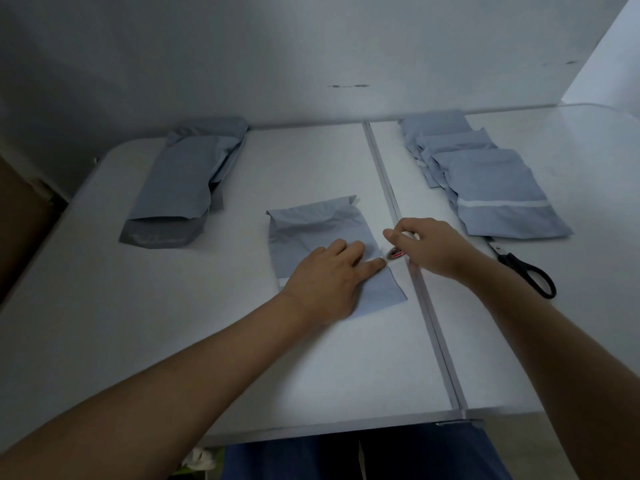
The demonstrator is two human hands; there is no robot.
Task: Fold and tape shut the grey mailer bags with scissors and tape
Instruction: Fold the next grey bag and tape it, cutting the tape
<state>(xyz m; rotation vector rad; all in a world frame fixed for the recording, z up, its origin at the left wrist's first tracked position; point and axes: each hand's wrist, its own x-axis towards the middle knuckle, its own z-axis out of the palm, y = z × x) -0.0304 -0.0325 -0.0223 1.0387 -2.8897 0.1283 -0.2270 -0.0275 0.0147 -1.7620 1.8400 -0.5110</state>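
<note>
White walls closed in a pale folding table (pixel 173 341) with a metal seam (pixel 408 265) running down its middle, and on it, left of the seam, lay a grey plastic mailer bag (pixel 311 223) with its near end folded over. The left hand (pixel 325 282) lay flat on that fold, fingers straight and pressing it down. The right hand (pixel 429 245) sat just beside the bag over the seam, its fingers curled round a small roll of clear tape with a red-labelled core (pixel 394 252). Black-handled scissors (pixel 526 270) rested right of that hand, blades partly under a stack of flat grey mailers (pixel 485 181) at the far right. Another pile of grey mailers (pixel 183 181) lay far left
</note>
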